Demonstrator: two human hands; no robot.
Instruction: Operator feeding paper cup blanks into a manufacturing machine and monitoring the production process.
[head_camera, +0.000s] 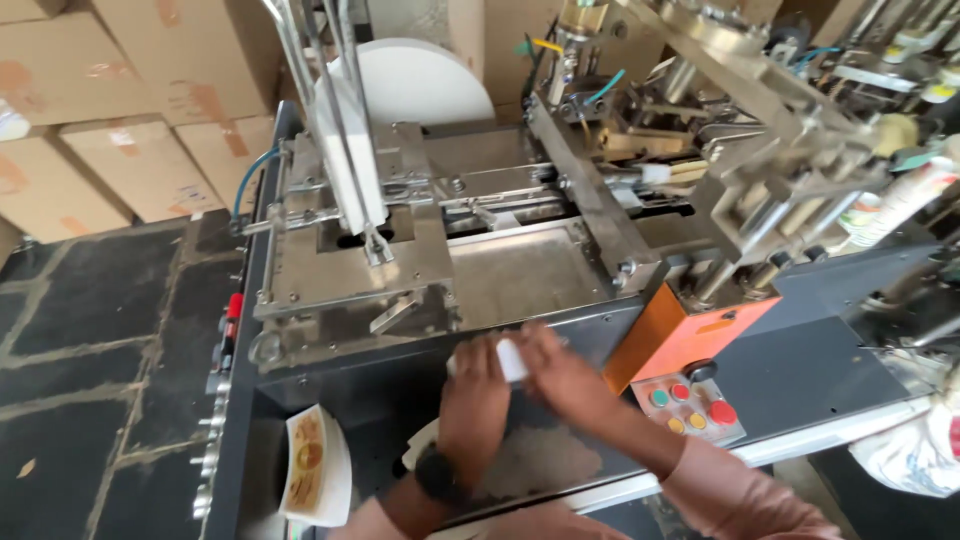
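My left hand (474, 405) and my right hand (562, 378) meet over the dark front deck of a metal machine (780, 375). Both grip a small white piece (511, 360), probably paper or a cup blank, held between the fingers. A black watch sits on my left wrist (437, 476). Just beyond the hands lies the steel feed plate (515, 270) of the machine.
A stack of printed paper blanks (312, 465) leans at the machine's lower left. An orange panel (680, 335) with coloured push buttons (690, 405) is to the right. A big white paper roll (415, 80) stands at the back. Cardboard boxes (110, 120) pile up on the left, above a dark tiled floor (90, 350).
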